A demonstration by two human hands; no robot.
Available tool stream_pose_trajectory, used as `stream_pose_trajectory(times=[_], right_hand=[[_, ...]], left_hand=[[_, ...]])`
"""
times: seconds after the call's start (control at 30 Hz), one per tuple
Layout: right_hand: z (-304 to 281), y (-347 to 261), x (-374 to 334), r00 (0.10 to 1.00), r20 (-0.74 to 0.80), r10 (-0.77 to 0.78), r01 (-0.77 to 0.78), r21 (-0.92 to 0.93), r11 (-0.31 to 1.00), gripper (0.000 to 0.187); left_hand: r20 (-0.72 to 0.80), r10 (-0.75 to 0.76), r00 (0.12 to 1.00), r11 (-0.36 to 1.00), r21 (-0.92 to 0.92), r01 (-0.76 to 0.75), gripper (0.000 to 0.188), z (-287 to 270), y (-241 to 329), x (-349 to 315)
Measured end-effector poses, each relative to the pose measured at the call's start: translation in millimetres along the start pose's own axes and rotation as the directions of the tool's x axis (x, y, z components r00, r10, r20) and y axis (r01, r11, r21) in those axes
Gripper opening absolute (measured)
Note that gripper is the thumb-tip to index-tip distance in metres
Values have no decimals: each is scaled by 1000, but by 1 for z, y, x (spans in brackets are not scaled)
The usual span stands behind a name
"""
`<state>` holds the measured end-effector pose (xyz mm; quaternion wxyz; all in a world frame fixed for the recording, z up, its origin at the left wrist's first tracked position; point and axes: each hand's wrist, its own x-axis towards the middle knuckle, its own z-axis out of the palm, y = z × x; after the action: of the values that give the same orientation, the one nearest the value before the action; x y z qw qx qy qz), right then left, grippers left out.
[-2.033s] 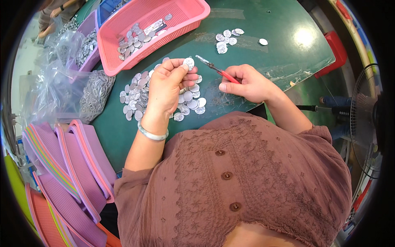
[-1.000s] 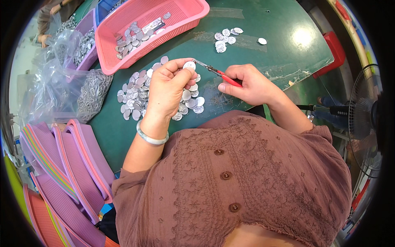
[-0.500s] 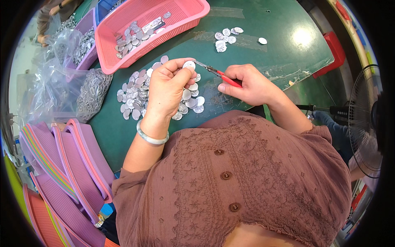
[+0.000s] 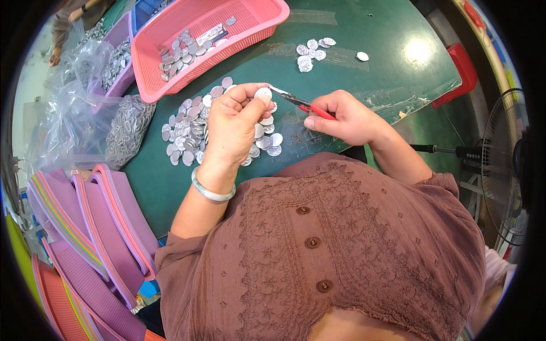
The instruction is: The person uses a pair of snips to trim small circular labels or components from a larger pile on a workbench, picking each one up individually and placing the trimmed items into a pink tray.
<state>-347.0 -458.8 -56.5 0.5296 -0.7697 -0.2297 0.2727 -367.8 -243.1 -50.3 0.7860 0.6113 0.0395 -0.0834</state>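
Pinched between the thumb and fingers of my left hand [image 4: 238, 116] is a round silver disc [image 4: 263, 92]. My right hand [image 4: 347, 119] grips red-handled pliers [image 4: 310, 107], whose jaws point left and reach the disc's upper edge. Whether the jaws hold something small there is too fine to make out. Beneath and around my left hand lies a loose pile of silver discs [image 4: 185, 128], partly hidden by that hand. Farther off on the green table [image 4: 375, 34], a small group of similar discs [image 4: 305, 63] lies, with one disc [image 4: 362, 56] apart to its right.
A pink basket [image 4: 250, 35] with discs stands at the back left. Beside it are a purple basket [image 4: 120, 85] and a clear bag of metal clips [image 4: 129, 128]. Stacked purple baskets [image 4: 116, 227] sit at lower left, a fan [image 4: 503, 165] at right. Another person's hand [image 4: 55, 58] shows at far left.
Both hands have shifted very slightly to the right with the disc and pliers. The pliers' handles look a little wider apart. At far right, a person in the background has moved.
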Motion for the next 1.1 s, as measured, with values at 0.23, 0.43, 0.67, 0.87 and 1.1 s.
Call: stream_pose_trajectory(times=[0.23, 0.43, 0.67, 0.87, 1.1], right_hand=[[-2, 0, 0, 1000, 15, -13, 12, 93, 996, 25], [-6, 7, 1, 991, -86, 101, -78, 247, 966, 29], [-8, 8, 3, 981, -110, 161, -125, 280, 952, 29], [-7, 9, 5, 982, -113, 151, -113, 288, 951, 30], [-8, 11, 6, 978, -121, 173, -131, 297, 946, 29]], left_hand=[[-24, 2, 1000, 999, -37, -3, 17, 2, -3, -2], [-10, -64, 998, 970, -234, 60, 22, -1, -1, 3], [58, -90, 994, 930, -352, 105, 32, -8, 1, 4], [86, -75, 994, 930, -354, 100, 36, -12, 4, 5], [99, -56, 993, 946, -314, 85, 37, -15, 6, 6]])
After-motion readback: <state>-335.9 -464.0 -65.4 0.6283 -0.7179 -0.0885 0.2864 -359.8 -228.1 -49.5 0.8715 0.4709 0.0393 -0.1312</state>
